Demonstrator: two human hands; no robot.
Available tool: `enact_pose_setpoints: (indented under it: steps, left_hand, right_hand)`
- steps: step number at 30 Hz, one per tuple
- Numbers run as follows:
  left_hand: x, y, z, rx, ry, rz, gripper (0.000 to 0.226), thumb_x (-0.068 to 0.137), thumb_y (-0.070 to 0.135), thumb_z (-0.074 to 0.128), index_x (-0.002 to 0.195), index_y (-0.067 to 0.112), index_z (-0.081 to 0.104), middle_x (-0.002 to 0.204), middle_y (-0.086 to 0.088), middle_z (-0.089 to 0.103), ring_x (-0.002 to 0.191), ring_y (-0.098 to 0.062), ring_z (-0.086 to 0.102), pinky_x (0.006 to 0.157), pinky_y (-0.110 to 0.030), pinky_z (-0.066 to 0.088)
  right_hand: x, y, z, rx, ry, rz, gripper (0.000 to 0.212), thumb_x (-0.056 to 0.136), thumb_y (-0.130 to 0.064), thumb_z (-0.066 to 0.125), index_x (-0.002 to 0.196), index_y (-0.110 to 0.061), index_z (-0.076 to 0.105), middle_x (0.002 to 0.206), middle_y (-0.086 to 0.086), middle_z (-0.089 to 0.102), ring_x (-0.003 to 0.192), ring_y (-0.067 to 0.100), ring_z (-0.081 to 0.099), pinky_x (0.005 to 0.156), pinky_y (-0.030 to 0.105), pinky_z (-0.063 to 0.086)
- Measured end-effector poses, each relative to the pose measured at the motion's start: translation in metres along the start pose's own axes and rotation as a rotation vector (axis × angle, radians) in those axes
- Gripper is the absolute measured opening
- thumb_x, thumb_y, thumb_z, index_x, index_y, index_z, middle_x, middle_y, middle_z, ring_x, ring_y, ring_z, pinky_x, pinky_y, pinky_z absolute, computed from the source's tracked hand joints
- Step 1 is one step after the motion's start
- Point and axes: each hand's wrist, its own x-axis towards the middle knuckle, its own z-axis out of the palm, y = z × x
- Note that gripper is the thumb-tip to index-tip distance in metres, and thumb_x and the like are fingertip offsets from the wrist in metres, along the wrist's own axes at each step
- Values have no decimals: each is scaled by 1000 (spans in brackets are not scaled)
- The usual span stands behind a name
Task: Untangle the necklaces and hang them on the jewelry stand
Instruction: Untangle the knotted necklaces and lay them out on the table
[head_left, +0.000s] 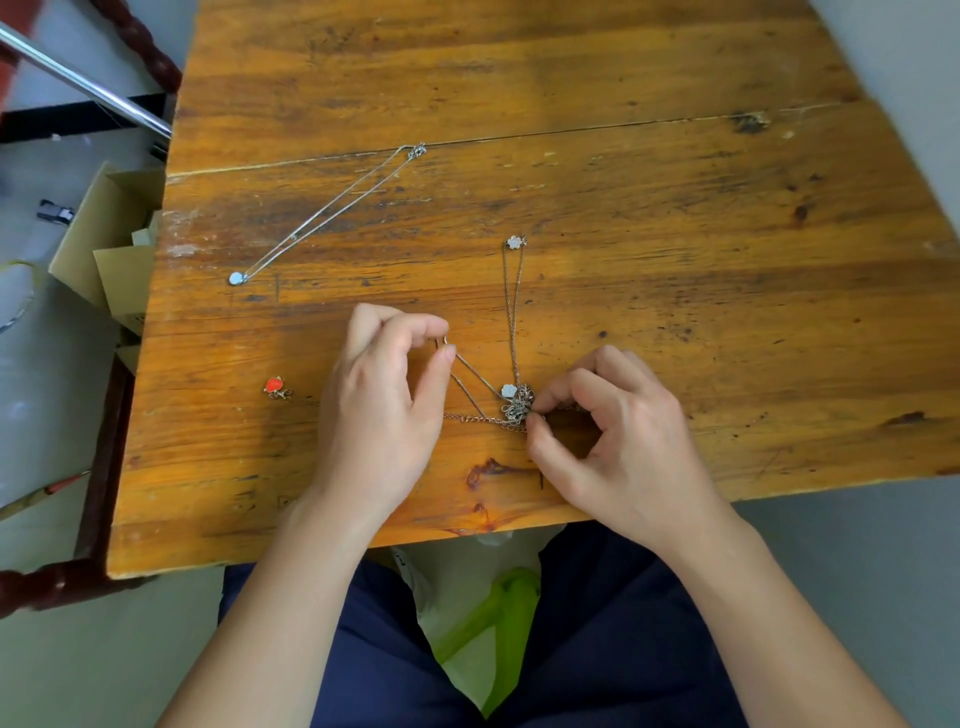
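A knot of tangled thin chains (517, 408) lies on the wooden table (623, 208) near its front edge. My right hand (618, 441) pinches the knot with thumb and forefinger. My left hand (384, 405) pinches a chain loop (470, 376) pulled out to the left of the knot. One chain runs straight away from the knot to a white flower pendant (514, 242). A small white charm (508, 390) sits at the knot. A red pendant (274, 385) lies left of my left hand. A separate silver necklace (332, 210) with a round disc lies stretched out at the back left. No jewelry stand is in view.
An open cardboard box (111, 244) stands on the floor by the table's left edge. A metal pole (83, 83) crosses the upper left corner. A dark wooden frame (98, 499) runs along the left side. Below the front edge are my legs and a plastic bag (483, 613).
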Motion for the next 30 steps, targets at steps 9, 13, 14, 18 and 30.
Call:
enact_pose_setpoints:
  steps: [9, 13, 14, 18, 30]
  left_hand:
    - [-13, 9, -1, 125, -252, 259, 30, 91, 28, 66, 120, 23, 70, 96, 5, 51, 97, -15, 53, 70, -30, 48]
    - [-8, 14, -1, 134, -274, 267, 23, 90, 34, 62, 107, 26, 75, 91, 8, 51, 92, -11, 50, 64, -27, 46]
    - [-7, 14, -1, 128, -277, 258, 21, 90, 34, 61, 104, 25, 75, 90, 8, 51, 91, -10, 50, 65, -28, 47]
    - [-6, 14, -5, 148, -328, 227, 22, 94, 33, 54, 97, 21, 72, 92, 10, 51, 93, -10, 50, 69, -32, 49]
    - [8, 8, -10, -34, -408, -21, 13, 97, 27, 53, 89, 26, 63, 94, 14, 50, 82, 5, 48, 71, -16, 35]
  right_hand:
    - [2, 4, -2, 15, -50, -28, 16, 84, -28, 68, 90, -15, 73, 84, -1, 56, 82, 19, 54, 77, 33, 47]
    - [0, 6, -2, 22, -48, -31, 14, 85, -27, 68, 91, -15, 73, 85, -1, 56, 82, 19, 54, 76, 34, 47]
    - [-1, 6, -1, 24, -40, -29, 14, 85, -27, 69, 91, -16, 73, 85, -1, 56, 82, 19, 54, 76, 34, 47]
    - [0, 6, 0, 25, -17, -27, 12, 87, -26, 70, 91, -16, 73, 84, -3, 56, 82, 17, 53, 76, 31, 46]
    - [-1, 9, -2, 38, -15, -34, 5, 87, -20, 71, 90, -15, 73, 85, -1, 57, 83, 17, 55, 77, 29, 47]
